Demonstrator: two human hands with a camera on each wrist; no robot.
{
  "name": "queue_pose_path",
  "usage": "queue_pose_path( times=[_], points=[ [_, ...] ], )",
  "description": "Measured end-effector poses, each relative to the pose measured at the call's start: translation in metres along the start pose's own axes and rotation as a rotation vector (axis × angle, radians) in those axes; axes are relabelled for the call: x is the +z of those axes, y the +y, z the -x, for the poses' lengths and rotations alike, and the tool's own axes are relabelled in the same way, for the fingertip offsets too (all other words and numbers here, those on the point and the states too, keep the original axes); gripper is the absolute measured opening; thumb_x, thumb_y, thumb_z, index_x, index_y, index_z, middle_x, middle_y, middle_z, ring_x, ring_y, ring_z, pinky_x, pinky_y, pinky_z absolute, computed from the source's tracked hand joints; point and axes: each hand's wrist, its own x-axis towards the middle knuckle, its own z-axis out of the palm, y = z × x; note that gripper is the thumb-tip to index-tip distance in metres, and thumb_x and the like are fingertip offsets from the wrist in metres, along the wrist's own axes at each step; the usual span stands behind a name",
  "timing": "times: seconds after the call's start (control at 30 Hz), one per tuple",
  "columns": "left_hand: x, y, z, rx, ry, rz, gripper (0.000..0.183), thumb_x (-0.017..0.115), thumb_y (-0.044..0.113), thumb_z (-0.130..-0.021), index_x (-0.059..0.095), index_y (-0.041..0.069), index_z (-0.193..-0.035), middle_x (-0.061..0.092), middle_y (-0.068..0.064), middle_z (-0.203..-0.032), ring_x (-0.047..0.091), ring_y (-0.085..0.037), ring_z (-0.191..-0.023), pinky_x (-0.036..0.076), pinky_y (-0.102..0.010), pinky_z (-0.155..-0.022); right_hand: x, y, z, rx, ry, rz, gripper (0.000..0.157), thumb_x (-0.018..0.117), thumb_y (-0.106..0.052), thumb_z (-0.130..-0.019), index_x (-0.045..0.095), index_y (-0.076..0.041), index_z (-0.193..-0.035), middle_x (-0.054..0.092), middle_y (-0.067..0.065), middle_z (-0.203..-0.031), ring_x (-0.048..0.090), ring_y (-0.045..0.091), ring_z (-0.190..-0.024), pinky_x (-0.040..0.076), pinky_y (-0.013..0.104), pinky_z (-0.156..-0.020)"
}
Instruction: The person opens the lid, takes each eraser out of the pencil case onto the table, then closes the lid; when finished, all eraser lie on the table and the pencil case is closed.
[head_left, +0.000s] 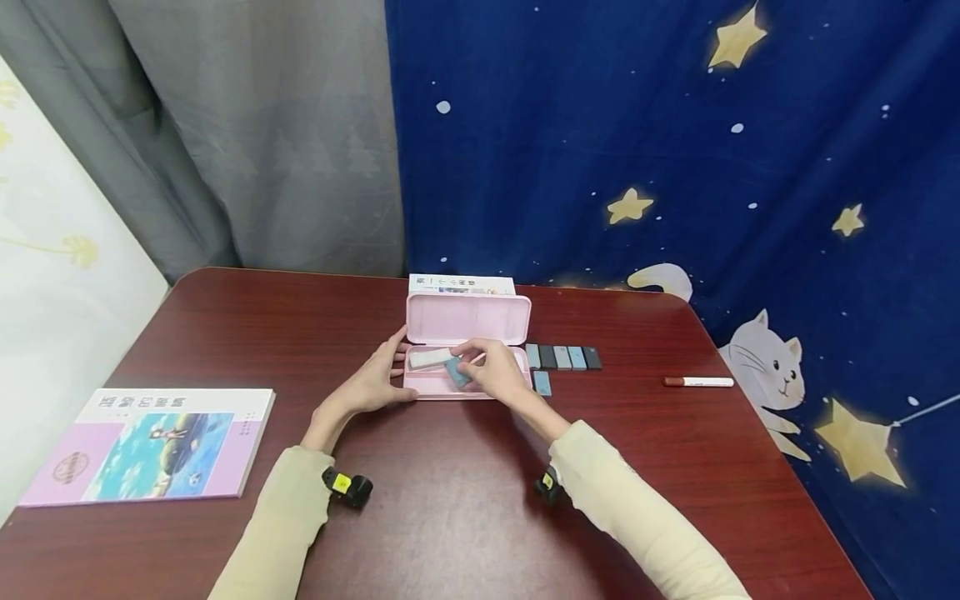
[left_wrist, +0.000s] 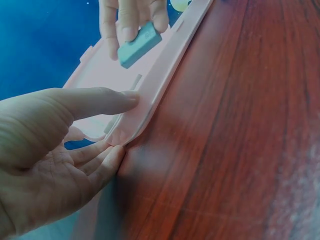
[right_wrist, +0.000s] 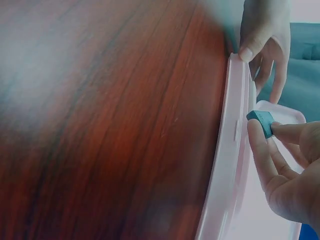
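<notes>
An open pink pencil case (head_left: 450,388) lies on the table with its lid (head_left: 468,318) raised at the back. My left hand (head_left: 369,382) holds the case's left end, its thumb on the front edge and its fingers by the side. With thumb and fingertips, my right hand (head_left: 497,371) pinches a small blue block, likely an eraser (left_wrist: 139,46), tilted just above the case. Inside, at the left, lies a white oblong block (head_left: 431,358). To the right of the case stands a row of blue and dark grey erasers (head_left: 562,357), with one more blue eraser (head_left: 542,383) in front.
A white box (head_left: 461,284) is behind the raised lid. On the left of the table lies a book (head_left: 150,446) with a picture cover. A white marker with a brown-red cap (head_left: 697,382) lies near the right edge. Curtains (head_left: 525,150) hang behind the table.
</notes>
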Motion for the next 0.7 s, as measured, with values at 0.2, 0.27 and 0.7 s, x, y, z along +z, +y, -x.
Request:
queue_pose_path(
  times=[0.2,0.27,0.7],
  points=[
    [-0.001,0.004,0.001,-0.01,-0.005,-0.02,0.108,0.079,-0.006,-0.072,0.006,-0.003,-0.152,0.035,-0.028,-0.135,0.04,-0.04,-0.124,0.042,-0.049,-0.102,-0.008,0.005,0.004,0.079,0.044,-0.062,0.02,0.067,0.007,-0.085,0.071,0.001,-0.103,0.066,0.012,-0.08,0.067,0.019,-0.064,0.059,0.033,-0.054],
    [-0.002,0.004,0.001,-0.012,-0.006,-0.018,0.108,0.079,-0.007,-0.072,0.006,-0.003,-0.152,0.034,-0.029,-0.135,0.039,-0.04,-0.124,0.042,-0.05,-0.102,-0.01,0.006,0.004,0.097,0.056,-0.069,0.02,0.067,0.006,-0.084,0.072,0.001,-0.102,0.068,0.012,-0.079,0.067,0.018,-0.063,0.058,0.032,-0.053],
    [-0.001,0.0,0.0,0.0,-0.014,-0.021,0.108,0.078,-0.007,-0.073,0.005,-0.003,-0.152,0.034,-0.028,-0.135,0.039,-0.04,-0.125,0.041,-0.05,-0.103,-0.027,0.015,0.01,0.199,0.051,-0.226,0.022,0.065,0.009,-0.084,0.069,0.008,-0.105,0.068,0.017,-0.081,0.067,0.018,-0.062,0.059,0.035,-0.058]
  ],
)
